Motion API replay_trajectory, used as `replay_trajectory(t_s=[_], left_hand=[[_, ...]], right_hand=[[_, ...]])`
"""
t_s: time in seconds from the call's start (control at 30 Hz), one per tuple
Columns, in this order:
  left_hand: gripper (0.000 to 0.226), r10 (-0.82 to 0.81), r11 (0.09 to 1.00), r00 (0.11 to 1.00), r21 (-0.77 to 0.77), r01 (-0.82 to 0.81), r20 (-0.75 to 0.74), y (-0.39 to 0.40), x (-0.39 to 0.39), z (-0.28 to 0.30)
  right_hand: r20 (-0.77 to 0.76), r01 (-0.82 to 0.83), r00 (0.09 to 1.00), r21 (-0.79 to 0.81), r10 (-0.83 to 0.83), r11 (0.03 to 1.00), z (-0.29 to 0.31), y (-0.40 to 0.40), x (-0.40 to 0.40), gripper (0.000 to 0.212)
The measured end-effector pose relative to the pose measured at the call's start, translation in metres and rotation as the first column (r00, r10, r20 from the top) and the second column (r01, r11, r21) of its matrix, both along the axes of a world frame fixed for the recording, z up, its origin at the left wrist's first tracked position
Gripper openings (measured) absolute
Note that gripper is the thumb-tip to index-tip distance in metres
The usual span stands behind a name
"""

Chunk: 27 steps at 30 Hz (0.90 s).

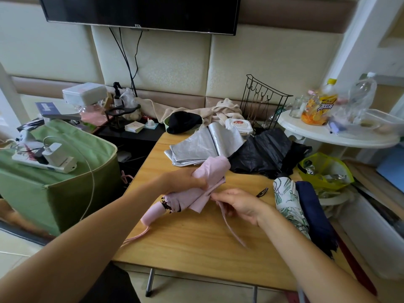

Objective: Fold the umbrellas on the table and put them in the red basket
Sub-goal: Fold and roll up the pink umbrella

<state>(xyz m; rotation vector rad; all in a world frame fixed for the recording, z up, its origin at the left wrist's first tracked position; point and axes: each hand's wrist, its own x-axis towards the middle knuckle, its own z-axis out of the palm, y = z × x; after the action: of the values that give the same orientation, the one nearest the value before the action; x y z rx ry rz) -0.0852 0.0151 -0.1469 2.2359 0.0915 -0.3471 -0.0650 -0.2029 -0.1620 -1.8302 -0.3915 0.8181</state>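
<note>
- Pink umbrella (192, 193) near the middle of the wooden folding table (196, 237), collapsed and partly rolled, canopy end toward the silver umbrella, pink handle (150, 215) toward the table's left edge.
- Left hand (185, 179) curls round the rolled canopy above the rib tips and grips the bundle.
- Right hand (238, 204) sits just beside the roll on the side toward the person and pinches the pink closure strap (229, 228), which trails loose across the tabletop.
- Handling, as a judgement: the canopy cloth is thin, soft and light, and it will spring open unless the roll is held tight; the shaft and handle are the only stiff parts, so the firm hold belongs round the rolled middle, while the strap needs only a fingertip pinch.
- Relative to the grips: the umbrella's length runs through the left palm, the handle sticking out past the wrist side; the strap's root lies between the two hands.
- Silver umbrella (196, 149) and black umbrella (269, 154) lie loosely spread at the table's far side, apparently not yet folded.
- Leaf-print umbrella (288, 204) and navy umbrella (314, 215) lie rolled at the table's right edge; a red basket cannot be clearly made out there.
</note>
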Motion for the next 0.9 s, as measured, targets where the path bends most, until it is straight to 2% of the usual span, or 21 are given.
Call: replay_trajectory(t_s=[0.1,0.2,0.3,0.37,0.4,0.5,0.63,0.77,0.9], left_hand=[[0.051,-0.078,0.914,0.994,0.404,0.042,0.073,-0.009,0.005,-0.011],[0.047,-0.131,0.804,0.985,0.593,0.042,0.109,-0.023,0.001,-0.017],[0.057,-0.228,0.688,0.963,0.724,0.054,0.144,-0.033,-0.003,-0.024],[0.066,-0.261,0.668,0.957,0.739,0.084,0.127,-0.030,-0.005,-0.030],[0.071,-0.264,0.691,0.958,0.716,0.105,0.114,-0.028,-0.007,-0.028],[0.082,-0.235,0.825,0.970,0.541,0.165,0.063,-0.019,-0.012,-0.019],[0.097,-0.189,0.804,0.981,0.579,0.134,0.036,0.002,-0.022,-0.012],[0.077,-0.170,0.731,0.977,0.681,0.039,0.126,0.014,-0.034,-0.028],[0.062,-0.097,0.825,0.964,0.562,-0.061,0.247,0.013,-0.036,-0.038]], right_hand=[[-0.027,-0.049,0.999,-0.066,0.047,0.997,0.009,0.000,-0.002,0.024],[0.019,-0.083,0.996,-0.229,0.090,0.970,0.019,-0.002,-0.005,0.024],[0.115,-0.027,0.992,-0.269,0.059,0.963,0.024,-0.002,-0.002,0.020],[0.229,0.083,0.973,-0.199,-0.036,0.976,0.026,0.000,0.003,0.012],[0.271,0.129,0.958,-0.134,-0.089,0.983,0.026,0.001,0.005,0.008],[0.263,0.155,0.951,0.051,-0.163,0.987,0.028,0.007,0.007,0.006],[0.262,0.146,0.950,0.100,-0.168,0.984,0.025,0.011,0.008,0.008],[0.274,0.101,0.952,0.140,-0.136,0.985,0.028,0.013,0.004,0.011],[0.263,-0.037,0.965,0.138,-0.001,0.990,0.034,0.023,-0.007,0.010]])
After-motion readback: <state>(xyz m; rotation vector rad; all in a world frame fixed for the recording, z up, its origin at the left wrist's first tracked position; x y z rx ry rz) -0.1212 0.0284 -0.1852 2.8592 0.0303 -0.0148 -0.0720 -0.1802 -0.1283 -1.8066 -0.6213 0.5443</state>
